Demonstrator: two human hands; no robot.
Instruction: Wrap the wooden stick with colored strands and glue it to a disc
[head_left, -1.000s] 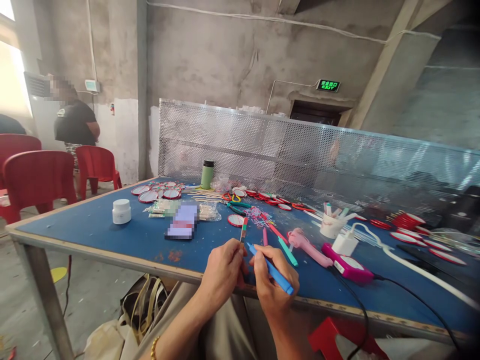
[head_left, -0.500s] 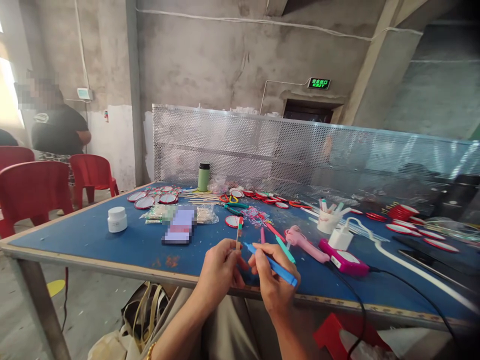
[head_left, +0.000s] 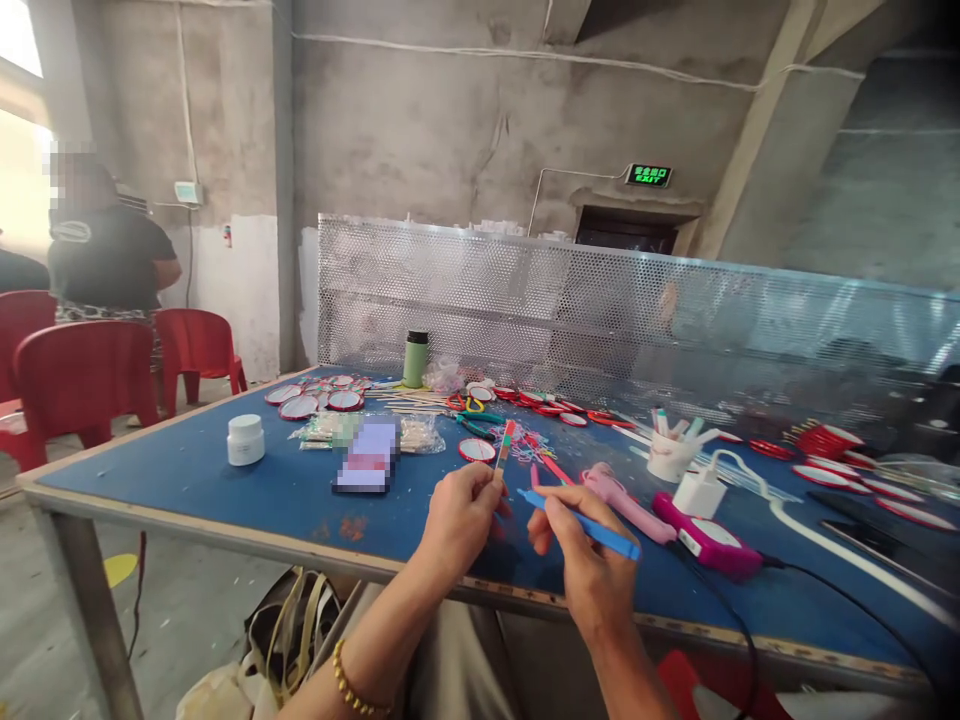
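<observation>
My left hand (head_left: 461, 520) is closed on a thin stick (head_left: 505, 445) banded in red, green and pale colour, held upright over the blue table (head_left: 225, 485). My right hand (head_left: 581, 565) grips a blue marker pen (head_left: 585, 524), tip pointing left toward the stick's lower end. The two hands are close together near the table's front edge. Just beyond them lie more coloured pens (head_left: 551, 468) and a pink handled tool (head_left: 619, 498).
On the table: a white jar (head_left: 245, 439), a blurred phone (head_left: 367, 455), red-rimmed round mirrors (head_left: 319, 400), scissors (head_left: 469, 405), a green bottle (head_left: 415, 358), a white cup of pens (head_left: 670, 450), a white charger (head_left: 697, 490), a pink device (head_left: 709, 545) with cable. A perforated metal screen (head_left: 600, 320) backs it. Red chairs (head_left: 82, 375) and a standing person (head_left: 109, 255) are left.
Both hands have lifted slightly and shifted right. The stick is now tilted a little to the right, and the blue marker lies flatter. The camera view shifted somewhat.
</observation>
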